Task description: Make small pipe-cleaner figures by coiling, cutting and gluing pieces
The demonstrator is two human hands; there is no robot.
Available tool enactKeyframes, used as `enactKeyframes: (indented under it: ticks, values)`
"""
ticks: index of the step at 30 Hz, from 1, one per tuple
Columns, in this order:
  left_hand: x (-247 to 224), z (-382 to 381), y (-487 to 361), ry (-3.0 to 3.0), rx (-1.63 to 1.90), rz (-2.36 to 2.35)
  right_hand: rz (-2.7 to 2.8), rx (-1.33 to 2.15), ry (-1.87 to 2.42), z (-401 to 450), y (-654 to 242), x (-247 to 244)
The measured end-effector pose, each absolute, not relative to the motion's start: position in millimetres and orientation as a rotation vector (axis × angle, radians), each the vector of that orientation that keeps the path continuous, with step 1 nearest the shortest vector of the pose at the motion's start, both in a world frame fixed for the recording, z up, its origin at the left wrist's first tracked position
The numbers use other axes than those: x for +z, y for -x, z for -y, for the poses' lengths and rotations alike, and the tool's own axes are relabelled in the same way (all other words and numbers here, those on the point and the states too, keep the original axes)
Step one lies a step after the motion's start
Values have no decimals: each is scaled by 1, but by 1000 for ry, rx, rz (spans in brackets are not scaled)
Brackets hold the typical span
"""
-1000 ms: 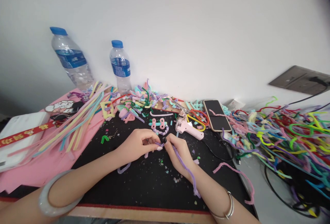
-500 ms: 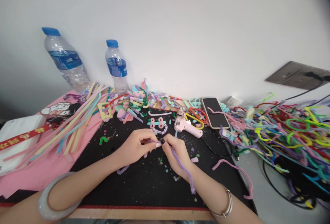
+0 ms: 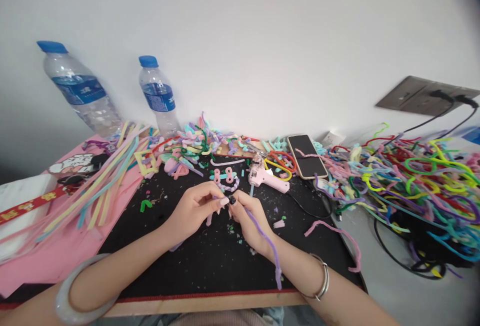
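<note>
Between my two hands is a purple pipe cleaner (image 3: 264,236), whose loose end hangs across my right wrist. My left hand (image 3: 198,209) pinches it between thumb and fingertips; a pinkish piece (image 3: 209,220) pokes out below those fingers. The right hand (image 3: 249,217) meets the left one tip to tip and also grips the purple stem. What sits right at the fingertips is mostly hidden. Just beyond the hands lies a small pink, teal and lilac pipe-cleaner shape (image 3: 226,178). A pink glue gun (image 3: 273,180) rests behind my right hand.
Loose pipe cleaners (image 3: 393,176) heap up on the right, and straight pastel ones (image 3: 108,176) lie on the left. A phone (image 3: 308,156), scissors (image 3: 282,165) and two bottles (image 3: 157,97) stand or lie at the back. Scraps dot the black mat (image 3: 180,276).
The view has shifted slightly, so the whole scene sits a little further left. Both hands keep their pinch on the purple pipe cleaner, with only slight finger movement.
</note>
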State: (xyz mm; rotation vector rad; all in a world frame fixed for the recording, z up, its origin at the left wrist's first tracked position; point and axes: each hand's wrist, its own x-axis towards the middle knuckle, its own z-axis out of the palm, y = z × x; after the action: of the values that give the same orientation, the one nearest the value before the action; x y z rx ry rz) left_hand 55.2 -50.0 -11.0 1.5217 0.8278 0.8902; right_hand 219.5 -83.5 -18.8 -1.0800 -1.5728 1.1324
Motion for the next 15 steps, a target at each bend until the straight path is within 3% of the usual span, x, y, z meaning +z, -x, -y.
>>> enactKeyframes:
  ticks: [9, 15]
  values:
    - [-8, 40, -47, -2071, 841, -895, 1688, 1014, 1226, 77, -226, -15]
    - [-6, 40, -47, -2056, 753, -912, 1742, 983, 1245, 76, -227, -16]
